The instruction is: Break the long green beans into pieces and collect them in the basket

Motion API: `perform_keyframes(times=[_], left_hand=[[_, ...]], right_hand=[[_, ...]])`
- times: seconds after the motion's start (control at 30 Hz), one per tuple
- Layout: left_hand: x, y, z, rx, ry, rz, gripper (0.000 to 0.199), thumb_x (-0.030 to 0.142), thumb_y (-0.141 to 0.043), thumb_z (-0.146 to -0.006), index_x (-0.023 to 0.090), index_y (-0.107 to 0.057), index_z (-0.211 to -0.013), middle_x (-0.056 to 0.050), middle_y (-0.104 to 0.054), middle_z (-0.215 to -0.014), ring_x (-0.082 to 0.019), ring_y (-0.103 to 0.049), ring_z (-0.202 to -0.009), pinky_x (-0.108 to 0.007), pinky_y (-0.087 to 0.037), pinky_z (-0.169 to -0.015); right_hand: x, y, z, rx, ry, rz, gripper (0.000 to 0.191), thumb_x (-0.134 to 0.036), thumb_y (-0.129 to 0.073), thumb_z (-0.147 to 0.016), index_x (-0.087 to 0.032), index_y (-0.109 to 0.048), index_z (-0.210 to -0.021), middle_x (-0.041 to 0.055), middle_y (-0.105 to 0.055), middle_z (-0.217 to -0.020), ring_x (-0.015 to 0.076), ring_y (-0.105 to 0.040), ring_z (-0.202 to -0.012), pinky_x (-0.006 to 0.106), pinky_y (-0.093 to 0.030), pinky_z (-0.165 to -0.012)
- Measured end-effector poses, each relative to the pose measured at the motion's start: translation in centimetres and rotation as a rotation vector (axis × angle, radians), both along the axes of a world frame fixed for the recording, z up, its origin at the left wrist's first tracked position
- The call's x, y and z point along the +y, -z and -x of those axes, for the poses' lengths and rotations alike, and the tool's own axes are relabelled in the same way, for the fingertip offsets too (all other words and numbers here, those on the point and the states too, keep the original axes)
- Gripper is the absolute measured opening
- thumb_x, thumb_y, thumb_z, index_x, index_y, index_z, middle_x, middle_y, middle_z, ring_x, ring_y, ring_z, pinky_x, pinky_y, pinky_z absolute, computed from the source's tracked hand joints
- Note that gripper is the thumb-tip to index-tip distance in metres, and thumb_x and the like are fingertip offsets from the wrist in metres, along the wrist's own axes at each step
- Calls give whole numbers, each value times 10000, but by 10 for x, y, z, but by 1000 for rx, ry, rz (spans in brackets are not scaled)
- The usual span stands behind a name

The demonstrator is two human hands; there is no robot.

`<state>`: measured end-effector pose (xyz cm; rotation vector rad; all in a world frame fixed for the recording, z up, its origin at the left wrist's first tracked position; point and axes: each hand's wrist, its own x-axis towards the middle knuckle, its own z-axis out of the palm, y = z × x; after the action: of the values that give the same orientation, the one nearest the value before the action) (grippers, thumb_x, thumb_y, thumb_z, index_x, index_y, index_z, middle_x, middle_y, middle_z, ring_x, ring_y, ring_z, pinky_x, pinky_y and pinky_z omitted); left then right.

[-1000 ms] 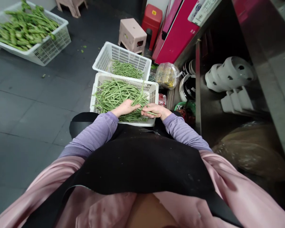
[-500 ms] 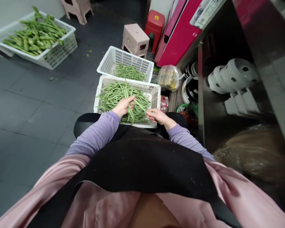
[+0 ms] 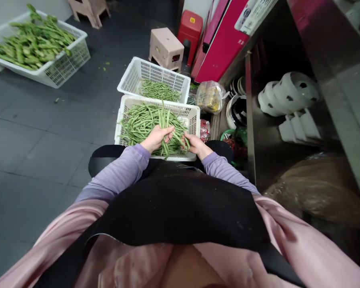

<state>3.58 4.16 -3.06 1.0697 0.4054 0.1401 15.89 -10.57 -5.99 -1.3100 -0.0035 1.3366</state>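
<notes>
My left hand (image 3: 158,137) is closed round a small bunch of long green beans (image 3: 165,120) whose ends stick out above and below the fist. Close by on the right, my right hand (image 3: 195,144) has its fingers bent in on green beans at the right side of the heap; how many it grips is hidden. Both hands are over the near white plastic basket (image 3: 195,127), which holds a loose pile of green beans (image 3: 139,122). Just behind it stands a second white basket (image 3: 127,80) with fewer beans (image 3: 159,90).
A white basket of thick green stalks (image 3: 36,44) is at the far left. Behind the bean baskets stand a pink stool (image 3: 165,48) and a red stool (image 3: 190,34). To the right are a clear bag (image 3: 211,97) and a metal shelf with white dishes (image 3: 291,96).
My right hand has moved in from the basket's right front edge to the beans beside my left hand. The left hand keeps its bunch. The whole view has shifted slightly.
</notes>
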Motion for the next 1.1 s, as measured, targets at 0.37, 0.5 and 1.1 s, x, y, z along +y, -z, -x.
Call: perform_keyframes(times=[0.37,0.5,1.1], left_hand=[[0,1,-5,92,-201,-27,211,301,-758,-852,125,-664,-783,49,-535,-519,-42,-399,-356,-207,-311,-392],[-10,-10,3,53,-182,-239,204,250,-784,-816,132,-649,-720,45,-524,-513,-43,-431,-402,-188,-335,-414],[25,18,-22,282,-129,153,333,453,-667,-923,144,-669,-798,52,-432,-501,-82,-357,-398,-234,-354,-461]], right_hand=[[9,-19,33,26,3,-3,457,-527,-599,-998,-227,-363,-746,-120,-230,-518,52,-162,-397,159,-163,-362],[12,-5,23,-40,322,154,474,-530,-497,-1046,-241,-278,-740,-127,-173,-489,60,-138,-385,167,-157,-351],[12,-10,23,-26,123,29,329,-281,-802,-871,-205,-484,-836,-64,-549,-604,66,-505,-451,172,-438,-433]])
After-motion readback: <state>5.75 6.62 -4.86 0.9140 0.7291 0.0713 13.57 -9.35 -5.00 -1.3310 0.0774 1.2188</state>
